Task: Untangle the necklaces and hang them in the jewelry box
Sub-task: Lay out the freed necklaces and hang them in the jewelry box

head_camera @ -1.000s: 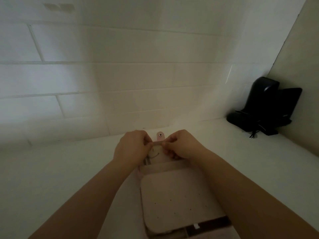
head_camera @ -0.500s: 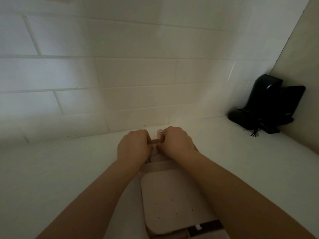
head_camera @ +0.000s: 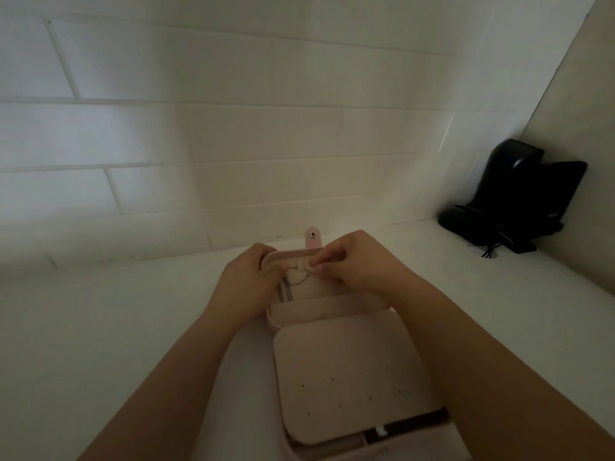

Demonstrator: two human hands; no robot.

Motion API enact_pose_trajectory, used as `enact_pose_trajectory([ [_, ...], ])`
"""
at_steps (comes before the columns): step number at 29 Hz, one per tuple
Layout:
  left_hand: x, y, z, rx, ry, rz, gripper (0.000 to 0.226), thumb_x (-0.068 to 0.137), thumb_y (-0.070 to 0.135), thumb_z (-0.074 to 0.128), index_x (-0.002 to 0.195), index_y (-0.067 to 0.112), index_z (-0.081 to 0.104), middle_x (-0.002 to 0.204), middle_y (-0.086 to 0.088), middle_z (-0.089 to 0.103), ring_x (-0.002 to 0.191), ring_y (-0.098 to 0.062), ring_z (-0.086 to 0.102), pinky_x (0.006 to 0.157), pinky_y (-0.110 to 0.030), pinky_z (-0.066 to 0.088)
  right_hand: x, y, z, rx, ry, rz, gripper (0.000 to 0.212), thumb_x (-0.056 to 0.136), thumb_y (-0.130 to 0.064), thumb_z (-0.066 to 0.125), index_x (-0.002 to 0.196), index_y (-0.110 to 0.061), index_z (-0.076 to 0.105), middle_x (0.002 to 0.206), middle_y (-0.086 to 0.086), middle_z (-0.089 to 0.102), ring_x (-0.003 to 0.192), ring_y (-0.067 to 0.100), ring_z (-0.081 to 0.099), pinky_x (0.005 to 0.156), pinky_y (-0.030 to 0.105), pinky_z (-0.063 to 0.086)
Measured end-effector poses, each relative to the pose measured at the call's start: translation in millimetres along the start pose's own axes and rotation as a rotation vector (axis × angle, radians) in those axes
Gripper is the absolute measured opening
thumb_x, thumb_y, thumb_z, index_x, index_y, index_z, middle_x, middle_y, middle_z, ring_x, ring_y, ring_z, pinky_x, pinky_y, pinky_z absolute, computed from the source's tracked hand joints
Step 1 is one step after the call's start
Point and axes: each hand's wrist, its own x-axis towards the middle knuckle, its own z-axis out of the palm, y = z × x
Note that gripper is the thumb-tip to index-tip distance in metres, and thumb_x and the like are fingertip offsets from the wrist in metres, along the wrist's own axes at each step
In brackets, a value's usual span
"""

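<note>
Pale pink soft-lined jewelry box (head_camera: 336,314) lying open on a white countertop (head_camera: 116,327), its raised lid panel at the far end near the white tiled wall (head_camera: 233,144) and a pink snap-button tab (head_camera: 312,239) projecting above the lid's upper edge. Both hands work at the top of the lid panel: the left hand (head_camera: 248,282) curls round the lid's left corner, gripping it, while the right hand (head_camera: 354,261) pinches between thumb and forefinger what appears to be the end of a thin necklace chain (head_camera: 294,282) beside a small pale hook tab (head_camera: 302,266); the dim light leaves the exact contact uncertain. The chain loops down across the lid's inner face, and darker strands (head_camera: 283,292) hang just beside the left fingers. In the foreground a cream perforated flap (head_camera: 349,377) with small holes covers the lower tray of the box. A black glossy device with cords (head_camera: 512,201) stands in the far right corner, well apart from the box
</note>
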Motion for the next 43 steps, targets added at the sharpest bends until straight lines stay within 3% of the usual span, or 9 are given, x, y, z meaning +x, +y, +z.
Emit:
enact_pose_trajectory([
  [4,-2.0,13.1,-7.0,-0.264,0.026,0.06,0.016,0.083,0.027,0.061,0.097,0.021,0.055,0.092,0.005,0.065,0.084,-0.011,0.061,0.067,-0.027,0.047,-7.2,-12.3,-4.6,0.309,-0.06,0.003,0.01,0.079,-0.009,0.07,0.085,-0.017,0.074,0.068,0.002,0.067,0.059,0.008,0.057,0.06,0.02,0.051],
  [8,-4.9,25.2,-13.1,-0.264,0.053,0.154,0.019,0.081,0.025,0.063,0.095,0.022,0.051,0.085,0.015,0.058,0.077,0.001,0.055,0.06,-0.009,0.042,-16.8,-25.7,-5.5,0.474,-0.11,-0.017,0.012,0.08,-0.005,0.067,0.089,-0.01,0.072,0.08,0.007,0.073,0.073,0.012,0.067,0.075,0.023,0.057],
  [15,-9.6,30.5,-15.0,-0.148,0.003,0.225,0.038,0.076,0.023,0.069,0.104,0.024,0.043,0.093,0.011,0.054,0.081,0.0,0.053,0.062,-0.012,0.042,-20.8,-14.4,-2.1,0.209,0.08,-0.128,0.017,0.076,-0.011,0.073,0.077,-0.028,0.07,0.075,-0.001,0.07,0.067,0.006,0.063,0.067,0.025,0.055],
  [24,-15.3,34.1,-14.0,0.029,-0.038,0.307,0.069,0.063,0.016,0.078,0.119,0.021,0.038,0.112,0.004,0.04,0.091,-0.014,0.049,0.075,-0.029,0.045,-23.1,3.1,0.8,0.047,0.217,-0.288,0.015,0.077,-0.004,0.069,0.087,-0.014,0.073,0.068,-0.017,0.06,0.061,-0.013,0.057,0.057,0.003,0.041],
  [28,-12.9,32.2,-17.4,-0.08,-0.099,0.304,0.066,0.063,0.022,0.08,0.114,0.029,0.037,0.108,0.006,0.043,0.089,-0.007,0.052,0.071,-0.02,0.045,-24.2,-3.4,8.0,-0.056,0.219,-0.483,0.027,0.082,-0.002,0.06,0.1,-0.017,0.072,0.078,-0.01,0.066,0.07,-0.005,0.06,0.068,0.005,0.044],
  [31,-10.5,29.8,-20.9,-0.213,-0.159,0.256,0.053,0.067,0.028,0.069,0.112,0.033,0.041,0.111,0.004,0.051,0.091,-0.006,0.055,0.072,-0.021,0.046,-27.5,-8.9,10.5,-0.179,0.115,-0.46,0.03,0.091,-0.008,0.049,0.111,-0.023,0.066,0.077,-0.021,0.057,0.064,-0.007,0.051,0.066,0.009,0.04],
  [35,-8.9,28.0,-21.7,-0.194,-0.126,0.256,0.041,0.08,0.009,0.057,0.113,0.031,0.045,0.115,0.005,0.051,0.099,-0.006,0.051,0.078,-0.017,0.042,-33.8,-5.3,4.7,-0.316,0.07,-0.407,0.027,0.09,-0.01,0.045,0.102,-0.021,0.066,0.062,-0.022,0.046,0.054,-0.004,0.044,0.054,0.011,0.033],
  [39,-7.4,28.2,-19.6,-0.184,-0.108,0.249,0.043,0.08,0.003,0.052,0.111,0.033,0.045,0.115,0.005,0.05,0.103,-0.009,0.049,0.084,-0.024,0.044,-38.6,1.6,-2.6,-0.301,0.002,-0.354,0.029,0.086,-0.009,0.046,0.091,-0.025,0.07,0.083,-0.016,0.062,0.073,0.002,0.057,0.069,0.024,0.047],
  [43,-7.0,25.9,-17.5,-0.192,-0.1,0.252,0.043,0.08,0.003,0.052,0.11,0.032,0.045,0.114,0.004,0.051,0.103,-0.011,0.05,0.085,-0.027,0.044,-36.1,7.1,-6.0,-0.282,0.134,-0.343,0.026,0.086,-0.008,0.049,0.094,-0.022,0.071,0.087,-0.016,0.058,0.076,-0.001,0.051,0.073,0.019,0.044],
])
